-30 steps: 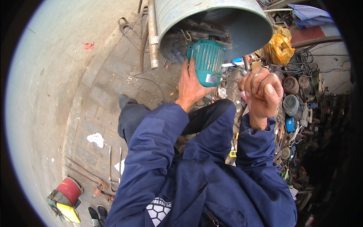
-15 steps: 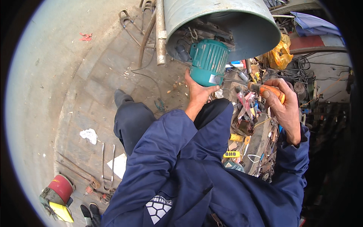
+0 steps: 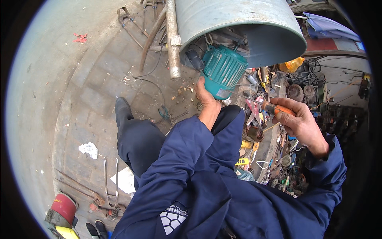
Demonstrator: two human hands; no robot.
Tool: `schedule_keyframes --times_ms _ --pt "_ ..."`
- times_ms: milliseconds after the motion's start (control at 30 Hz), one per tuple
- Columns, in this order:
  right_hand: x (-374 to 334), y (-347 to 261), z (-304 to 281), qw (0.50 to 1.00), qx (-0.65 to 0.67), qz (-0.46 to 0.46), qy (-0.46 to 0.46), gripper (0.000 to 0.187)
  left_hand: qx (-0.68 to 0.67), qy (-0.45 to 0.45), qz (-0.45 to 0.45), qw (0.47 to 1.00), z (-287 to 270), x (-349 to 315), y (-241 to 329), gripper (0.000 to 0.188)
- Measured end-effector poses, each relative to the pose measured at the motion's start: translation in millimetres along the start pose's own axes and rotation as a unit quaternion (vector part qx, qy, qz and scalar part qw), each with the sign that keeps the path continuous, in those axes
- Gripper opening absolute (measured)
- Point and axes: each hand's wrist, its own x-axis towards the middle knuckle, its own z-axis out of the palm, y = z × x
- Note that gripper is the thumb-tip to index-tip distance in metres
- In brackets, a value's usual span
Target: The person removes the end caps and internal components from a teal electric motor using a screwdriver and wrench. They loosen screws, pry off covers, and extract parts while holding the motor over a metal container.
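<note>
green motor [image 3: 226,67] at 1 o'clock, by mouth of grey drum [image 3: 242,16]. l hand [image 3: 208,101] cupped round its lower end, holding, fingers partly hidden. r hand [image 3: 301,123], approx 3 o'clock, closed round orange-handled screwdriver [image 3: 269,106], shaft twd 10, tip contact unclear.

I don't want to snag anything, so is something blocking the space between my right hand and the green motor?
Nothing visible blocks it. Only the orange-handled screwdriver in your right hand spans the gap, its shaft pointing at the motor.
</note>
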Motion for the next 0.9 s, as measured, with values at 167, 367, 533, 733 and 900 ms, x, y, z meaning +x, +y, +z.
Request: schedule_keyframes --times_ms 167,367,533,733,900 --pt "-10 9 17 0.999 0.020 -0.022 -0.017 0.047 -0.058 -0.053 -0.087 0.993 5 -5 6 0.059" --pt "-21 24 41 0.996 -0.071 -0.046 0.006 0.048 -0.098 -0.055 -0.144 0.983 0 11 14 0.062" --pt "-25 31 59 0.991 0.123 0.045 0.014 0.058 -0.108 -0.104 -0.153 0.977 0 13 13 0.064" --pt "-14 24 62 0.965 0.242 0.100 0.030 0.058 -0.116 -0.176 -0.167 0.963 4 5 17 0.070" --pt "-8 15 63 0.976 0.175 0.112 0.062 0.056 -0.132 -0.200 -0.147 0.960 4 8 14 0.071"
